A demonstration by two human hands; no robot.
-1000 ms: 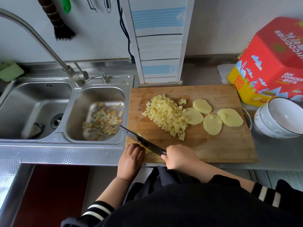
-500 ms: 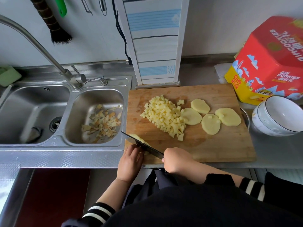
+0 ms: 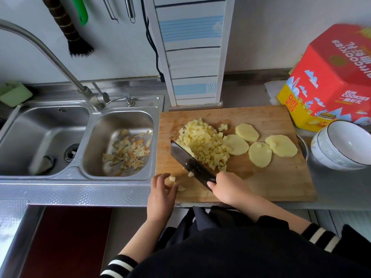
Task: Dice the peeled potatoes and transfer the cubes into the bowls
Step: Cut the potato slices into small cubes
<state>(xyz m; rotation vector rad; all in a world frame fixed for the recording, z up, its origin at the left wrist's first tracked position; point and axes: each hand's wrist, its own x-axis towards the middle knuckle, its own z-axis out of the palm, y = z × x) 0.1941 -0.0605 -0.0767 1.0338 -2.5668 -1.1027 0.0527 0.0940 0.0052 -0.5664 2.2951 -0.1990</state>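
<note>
Knife point(image 3: 192, 164) swept loose cubes point(image 3: 181, 184) toward pile point(image 3: 204, 146).

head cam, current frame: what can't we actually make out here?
- Knife handle: head view, hidden inside the right hand.
- Bowls: cut off by the right edge; how many are stacked is unclear.
- Metal dish beside the cutting board: mostly hidden under the board.
- Cookie box: top blurred, right side cut off.
- Pieces by the left hand: partly covered by its fingers.

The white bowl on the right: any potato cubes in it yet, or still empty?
Empty as far as shown: the white bowl shows a bare white interior, though its right part is cut off. The diced potato still lies on the cutting board.
</note>
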